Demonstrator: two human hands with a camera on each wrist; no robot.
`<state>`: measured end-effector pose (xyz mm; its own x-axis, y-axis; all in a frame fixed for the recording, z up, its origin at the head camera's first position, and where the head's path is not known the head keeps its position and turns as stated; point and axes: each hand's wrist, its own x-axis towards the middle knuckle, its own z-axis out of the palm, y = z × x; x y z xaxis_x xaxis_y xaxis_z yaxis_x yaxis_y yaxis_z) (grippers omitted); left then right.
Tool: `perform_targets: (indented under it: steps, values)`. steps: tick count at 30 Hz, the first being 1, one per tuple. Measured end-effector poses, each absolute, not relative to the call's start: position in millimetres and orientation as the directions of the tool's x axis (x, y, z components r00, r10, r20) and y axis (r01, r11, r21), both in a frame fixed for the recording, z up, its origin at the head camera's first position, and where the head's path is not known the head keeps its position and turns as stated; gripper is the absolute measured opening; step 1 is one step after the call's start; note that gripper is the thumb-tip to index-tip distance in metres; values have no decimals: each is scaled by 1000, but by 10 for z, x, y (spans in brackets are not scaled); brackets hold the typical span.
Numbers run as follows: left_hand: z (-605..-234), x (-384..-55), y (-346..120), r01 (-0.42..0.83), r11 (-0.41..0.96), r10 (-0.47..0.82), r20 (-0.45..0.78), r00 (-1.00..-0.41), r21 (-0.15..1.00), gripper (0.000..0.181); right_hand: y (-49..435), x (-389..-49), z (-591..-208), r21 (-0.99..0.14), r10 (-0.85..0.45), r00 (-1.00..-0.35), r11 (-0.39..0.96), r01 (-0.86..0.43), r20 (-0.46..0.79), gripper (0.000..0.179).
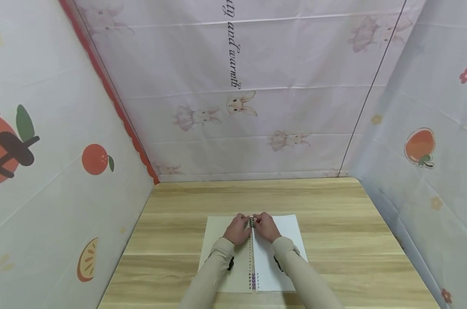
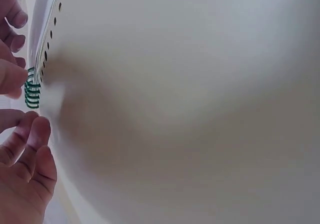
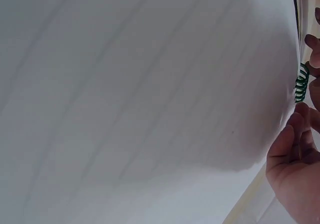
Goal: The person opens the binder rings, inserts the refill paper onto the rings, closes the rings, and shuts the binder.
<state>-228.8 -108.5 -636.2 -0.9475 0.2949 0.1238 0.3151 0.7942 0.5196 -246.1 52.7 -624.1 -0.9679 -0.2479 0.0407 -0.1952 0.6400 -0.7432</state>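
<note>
A notebook lies open on the table, with a cream left page [image 1: 227, 274] and a white right page [image 1: 274, 274]. Both show punched holes along their inner edges. At the far end of the spine is a short green spiral coil [image 1: 251, 222], seen closer as green loops [image 2: 32, 95] in the left wrist view. My left hand [image 1: 238, 229] pinches this coil from the left, and my right hand [image 1: 267, 226] pinches it from the right. Exact fingertip contact is partly hidden. A purple coil [image 1: 253, 281] sits at the near end of the spine.
The notebook rests on a wood-grain table [image 1: 171, 240]. Printed cloth walls stand around it: a left one [image 1: 56, 206] with fruit, a back one [image 1: 218, 159] with rabbits, and a right one [image 1: 403, 107].
</note>
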Motion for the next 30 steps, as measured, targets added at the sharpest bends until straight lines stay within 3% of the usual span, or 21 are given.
perform_targets:
  steps: [8, 14, 21, 30]
  values:
    - [-6331, -2238, -1150, 224, 812, 202, 101, -974, 539, 38, 580, -2454, -6254, -756, -221, -974, 646, -102, -58, 25]
    - [-6348, -2203, -1156, 189, 813, 164, 95, -982, 551, 16, 590, -2435, -6292, -755, -232, -971, 645, -114, -51, 17]
    - [-6290, -2142, -1093, 135, 790, 132, 50, -990, 599, 21, 563, -2389, -6325, -740, -251, -968, 653, -162, -10, 14]
    - [-6366, -2118, -1048, 177, 787, 140, 109, -984, 591, 13, 528, -2358, -6334, -735, -189, -982, 665, -131, 4, 6]
